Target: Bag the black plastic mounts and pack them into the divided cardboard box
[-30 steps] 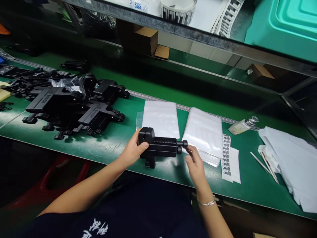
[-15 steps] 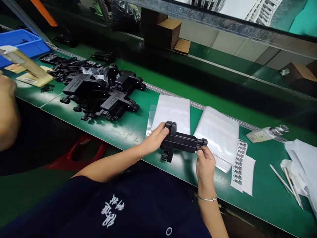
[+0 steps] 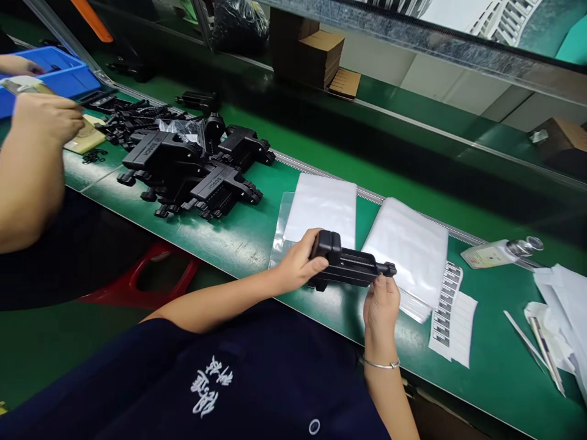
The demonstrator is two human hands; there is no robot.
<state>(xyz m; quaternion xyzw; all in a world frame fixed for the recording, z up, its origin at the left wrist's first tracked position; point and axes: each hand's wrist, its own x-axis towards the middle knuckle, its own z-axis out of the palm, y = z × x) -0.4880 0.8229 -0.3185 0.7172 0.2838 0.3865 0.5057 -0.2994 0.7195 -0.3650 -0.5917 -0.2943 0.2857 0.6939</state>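
Note:
A black plastic clamp mount (image 3: 351, 267) is held up between my two hands, above the bench's front edge. My left hand (image 3: 300, 263) grips its thick block-shaped end, with the thumb lying along the near side. At the narrow end, my right hand (image 3: 382, 296) pinches a small knobbed tip; the fingertips there are partly hidden. Similar black clamp mounts (image 3: 213, 186), a few with BOSCH lettering, lie piled to the left. Behind the held piece are two stacks of clear plastic bags, one on the left (image 3: 323, 205) and one on the right (image 3: 408, 244).
Barcode label sheets (image 3: 463, 330), a bottle with a metal top (image 3: 490, 252), tweezers (image 3: 525, 336) and a pen (image 3: 545, 354) lie to the right. At far left a co-worker's hand (image 3: 50, 116) grips a tool beside a blue bin (image 3: 76, 79). A red stool (image 3: 137, 287) stands below.
The clamp mount has been rolled in my hands, so its slotted top face shows more. It has shifted slightly right. The co-worker's hand has come further into view onto the tool.

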